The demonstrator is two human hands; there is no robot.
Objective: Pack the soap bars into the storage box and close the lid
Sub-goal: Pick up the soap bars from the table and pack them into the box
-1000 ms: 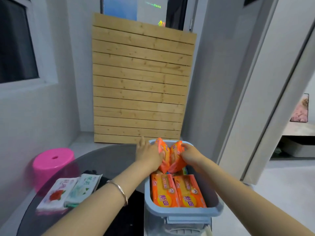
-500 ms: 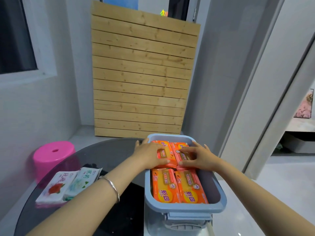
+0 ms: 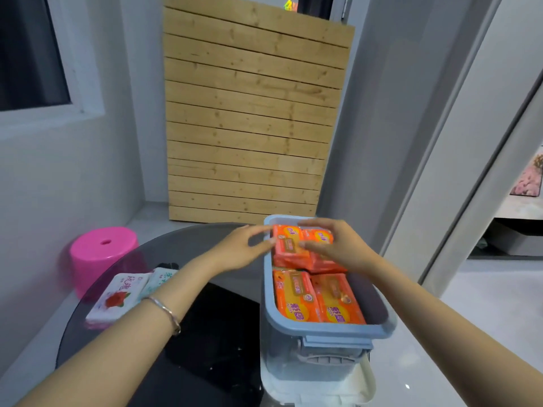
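- The box (image 3: 323, 329) has four orange soap packs (image 3: 293, 301) showing inside, two far and two near.
- The left hand (image 3: 238, 248) is at the box's left rim, fingers straight, holding nothing.
- The right hand (image 3: 340, 245) is spread flat over the box's far packs.
- Two white soap packs (image 3: 117, 298) lie left of the box.

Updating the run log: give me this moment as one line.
left hand fingers extended beside far soap packs | right hand fingers spread over them | storage box lidless | two wrapped soap bars on table

Bare forearms (image 3: 111, 351); thin silver bangle (image 3: 169, 312) on L.
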